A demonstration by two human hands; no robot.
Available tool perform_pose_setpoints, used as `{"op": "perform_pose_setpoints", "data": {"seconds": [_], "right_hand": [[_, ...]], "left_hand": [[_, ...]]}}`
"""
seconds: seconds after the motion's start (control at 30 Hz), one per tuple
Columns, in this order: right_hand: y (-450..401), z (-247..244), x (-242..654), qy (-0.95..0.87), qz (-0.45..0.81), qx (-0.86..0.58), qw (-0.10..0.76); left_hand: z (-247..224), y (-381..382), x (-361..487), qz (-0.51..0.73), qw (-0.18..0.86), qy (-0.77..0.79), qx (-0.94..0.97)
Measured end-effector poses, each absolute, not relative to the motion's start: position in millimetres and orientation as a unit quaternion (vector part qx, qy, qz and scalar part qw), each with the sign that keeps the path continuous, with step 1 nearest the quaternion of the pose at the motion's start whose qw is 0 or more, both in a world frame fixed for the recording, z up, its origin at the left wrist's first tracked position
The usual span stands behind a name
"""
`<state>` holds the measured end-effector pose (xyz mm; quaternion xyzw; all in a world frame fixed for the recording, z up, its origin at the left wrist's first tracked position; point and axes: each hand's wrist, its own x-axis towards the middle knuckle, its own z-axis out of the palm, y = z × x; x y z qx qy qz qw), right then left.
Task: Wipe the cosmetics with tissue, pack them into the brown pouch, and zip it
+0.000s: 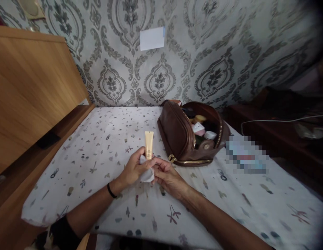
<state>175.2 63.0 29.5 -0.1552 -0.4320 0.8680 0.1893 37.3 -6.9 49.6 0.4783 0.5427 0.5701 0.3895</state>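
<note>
A small cream-yellow tube (149, 144) stands upright between my hands, its flat end up. My left hand (134, 168) is closed on the tube's lower part, with the thumb across its front, and a white cloth or tissue (147, 175) is bunched beneath the thumb. My right hand (168, 176) touches the cloth from the right with its fingers pinched together at its edge. The tube's lower end is hidden by the thumb and cloth.
An open brown bag (177, 133) holding jars and other small items sits right of my hands on the patterned white cloth-covered table (111, 121). A blurred-out item (246, 156) lies further right. Wooden furniture (38, 86) stands left; a patterned wall rises behind.
</note>
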Motion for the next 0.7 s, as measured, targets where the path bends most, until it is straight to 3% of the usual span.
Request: {"op": "perform_pose_setpoints", "data": {"seconds": [0.23,0.43,0.57,0.7], "right_hand": [[65,29,174,-0.473,0.831,-0.208,0.205],[67,36,180,-0.591,0.724,-0.243,0.260],[66,44,182,-0.540,0.732,-0.237,0.343],[69,49,181,-0.496,0.753,-0.233,0.363]], "left_hand": [[56,-8,34,0.543,0.284,0.578,0.538],[63,-8,24,0.451,0.226,0.623,0.598],[67,-8,19,0.339,0.275,0.603,0.668],[74,-8,14,0.303,0.371,0.549,0.684]]}}
